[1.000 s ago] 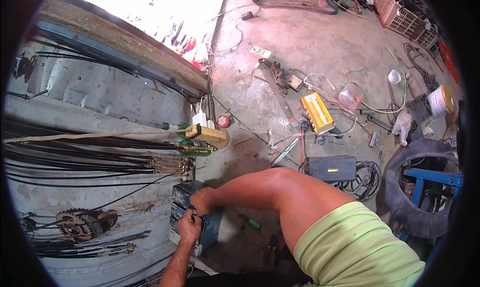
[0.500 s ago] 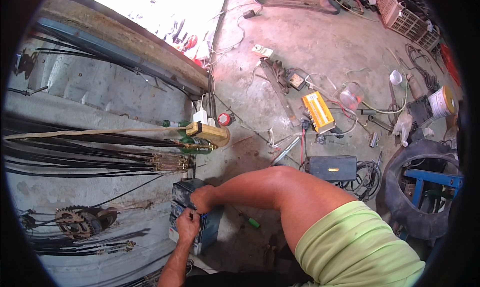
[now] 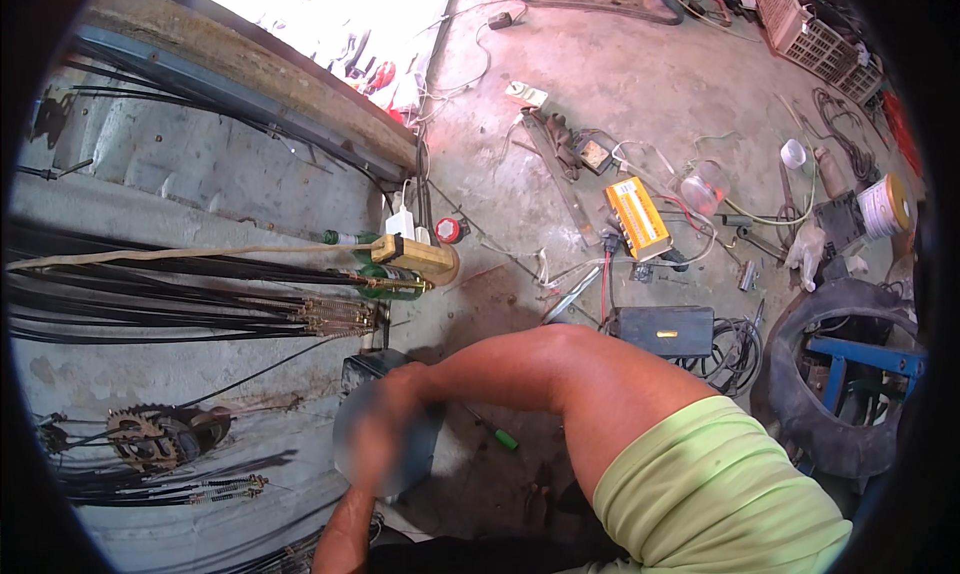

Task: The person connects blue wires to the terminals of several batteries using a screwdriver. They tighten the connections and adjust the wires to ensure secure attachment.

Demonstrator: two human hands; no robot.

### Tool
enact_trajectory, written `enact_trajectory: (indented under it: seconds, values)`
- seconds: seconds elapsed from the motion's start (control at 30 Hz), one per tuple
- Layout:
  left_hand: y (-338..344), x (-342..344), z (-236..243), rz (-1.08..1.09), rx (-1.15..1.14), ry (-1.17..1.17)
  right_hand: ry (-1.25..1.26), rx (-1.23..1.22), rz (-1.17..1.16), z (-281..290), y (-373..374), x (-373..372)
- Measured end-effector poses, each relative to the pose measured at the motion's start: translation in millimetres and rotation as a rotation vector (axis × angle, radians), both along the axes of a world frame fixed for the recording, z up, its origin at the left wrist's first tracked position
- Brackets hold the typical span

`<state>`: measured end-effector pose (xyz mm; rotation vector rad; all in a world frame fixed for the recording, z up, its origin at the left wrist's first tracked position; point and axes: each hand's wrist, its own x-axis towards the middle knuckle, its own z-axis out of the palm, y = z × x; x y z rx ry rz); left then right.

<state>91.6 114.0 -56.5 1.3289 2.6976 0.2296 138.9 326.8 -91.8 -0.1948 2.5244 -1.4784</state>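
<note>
Left hand (image 3: 375, 454) and right hand (image 3: 404, 386) are close together over the box (image 3: 420, 444), about equally near; both blurred, so I cannot tell whether spread or pinching. It stands below them at the floor's (image 3: 600, 69) edge, long axis apparently along the wall (image 3: 150, 369). Half a second ago, left fingers showed clearly.
</note>
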Motion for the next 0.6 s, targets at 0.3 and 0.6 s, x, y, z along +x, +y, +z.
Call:
enact_trajectory:
  seconds: [0.3,0.6]
  values:
    - [20.5,7.7,14.9,0.088,-0.081,-0.054,0.049,0.056,0.037,-6.8,-7.2,-7.4]
    - [5.9,1.9,9.6,0.117,-0.049,-0.084,-0.048,0.132,0.089,15.7,-4.0,-0.5]
